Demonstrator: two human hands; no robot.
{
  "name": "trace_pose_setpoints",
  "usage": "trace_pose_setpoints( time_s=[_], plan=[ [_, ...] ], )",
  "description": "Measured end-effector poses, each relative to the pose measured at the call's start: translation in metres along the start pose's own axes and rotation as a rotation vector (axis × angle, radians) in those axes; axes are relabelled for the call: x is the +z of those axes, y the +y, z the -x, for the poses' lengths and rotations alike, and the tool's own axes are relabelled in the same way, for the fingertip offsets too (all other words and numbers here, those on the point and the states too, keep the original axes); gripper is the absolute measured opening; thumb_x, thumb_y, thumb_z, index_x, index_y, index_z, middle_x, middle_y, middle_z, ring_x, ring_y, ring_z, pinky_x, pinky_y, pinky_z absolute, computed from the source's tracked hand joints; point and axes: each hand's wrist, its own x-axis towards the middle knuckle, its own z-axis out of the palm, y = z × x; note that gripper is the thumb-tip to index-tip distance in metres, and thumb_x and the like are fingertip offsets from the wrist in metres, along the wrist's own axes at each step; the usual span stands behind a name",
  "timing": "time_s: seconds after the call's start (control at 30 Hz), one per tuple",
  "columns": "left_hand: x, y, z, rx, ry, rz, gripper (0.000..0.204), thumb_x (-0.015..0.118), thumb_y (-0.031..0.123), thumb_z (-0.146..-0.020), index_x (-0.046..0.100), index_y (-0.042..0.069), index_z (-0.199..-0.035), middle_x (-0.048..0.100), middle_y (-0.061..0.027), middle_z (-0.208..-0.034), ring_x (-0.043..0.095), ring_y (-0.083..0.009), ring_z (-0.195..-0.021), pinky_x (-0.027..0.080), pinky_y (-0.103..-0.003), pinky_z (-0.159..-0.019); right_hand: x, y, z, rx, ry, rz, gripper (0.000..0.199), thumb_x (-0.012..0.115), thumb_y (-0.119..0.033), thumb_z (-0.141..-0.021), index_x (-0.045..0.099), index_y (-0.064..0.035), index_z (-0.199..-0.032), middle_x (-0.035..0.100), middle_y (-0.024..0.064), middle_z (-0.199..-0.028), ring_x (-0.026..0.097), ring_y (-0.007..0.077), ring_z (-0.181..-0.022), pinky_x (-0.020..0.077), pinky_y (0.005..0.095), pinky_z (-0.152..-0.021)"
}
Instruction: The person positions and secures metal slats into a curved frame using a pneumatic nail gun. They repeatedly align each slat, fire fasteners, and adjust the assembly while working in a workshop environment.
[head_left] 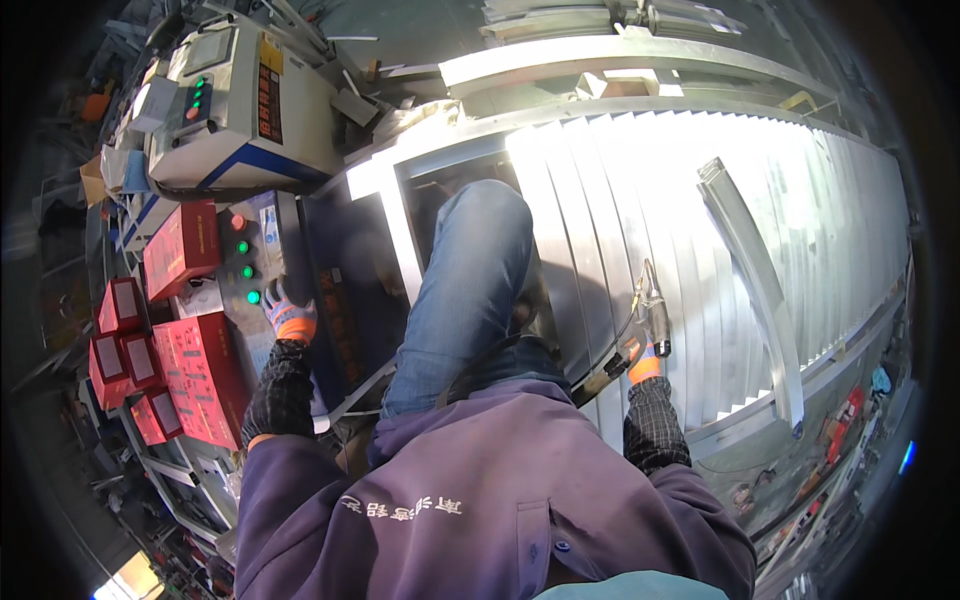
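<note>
My left hand, in a grey and orange work glove, is at the control panel of a machine, fingers stretched out beside its lowest lit green button. More green buttons and a red knob sit above it on the panel. My right hand, gloved the same way, is closed round a black handheld welding torch with a pointed metal nozzle and a cable. The torch is over a large frame of shiny metal slats; whether it touches them I cannot tell. My bent knee is between my hands.
Across the slats lies a loose curved metal bar. Red boxes are stacked left of the panel. A white and blue machine with lit green buttons stands at the far left. Long metal profiles lie beyond the frame; tools clutter the right side.
</note>
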Motion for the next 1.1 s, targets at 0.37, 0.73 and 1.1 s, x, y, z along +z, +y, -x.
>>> trace_pose_setpoints(
  time_s=[0.37, 0.73, 1.1],
  plan=[
    [0.006, -0.009, 0.003, 0.002, -0.011, 0.043, 0.087, 0.076, 0.038, -0.069, 0.037, 0.006, -0.140, 0.038, -0.0209, -0.141, 0.029, -0.0396, -0.133, 0.024, -0.047, -0.112, -0.039, -0.134, -0.023, 0.715, 0.152, -1.078, 0.024, 0.067, -0.031, -0.084, 0.057, -0.0126, -0.096, 0.047, 0.0005, -0.071, 0.051, 0.0155, -0.061, 0.0444, 0.0303, -0.056],
    [0.013, -0.012, 0.001, 0.008, 0.021, -0.002, 0.088, 0.074, 0.046, -0.070, 0.039, 0.003, -0.139, 0.039, -0.0218, -0.141, 0.030, -0.0400, -0.134, 0.024, -0.047, -0.112, -0.019, -0.104, -0.034, 0.501, -0.119, -0.953, 0.029, 0.054, -0.033, -0.093, 0.061, -0.0067, -0.086, 0.055, 0.0022, -0.070, 0.052, 0.0144, -0.058, 0.0434, 0.0277, -0.052],
    [0.014, -0.015, 0.003, -0.025, -0.006, -0.010, 0.088, 0.073, 0.047, -0.072, 0.039, 0.003, -0.140, 0.039, -0.0241, -0.140, 0.029, -0.0422, -0.134, 0.023, -0.048, -0.113, -0.052, -0.120, -0.035, 0.723, -0.167, -0.764, 0.022, 0.054, -0.025, -0.093, 0.061, -0.0052, -0.086, 0.044, -0.0026, -0.058, 0.038, 0.0077, -0.050, 0.0341, 0.0251, -0.049]
  ],
)
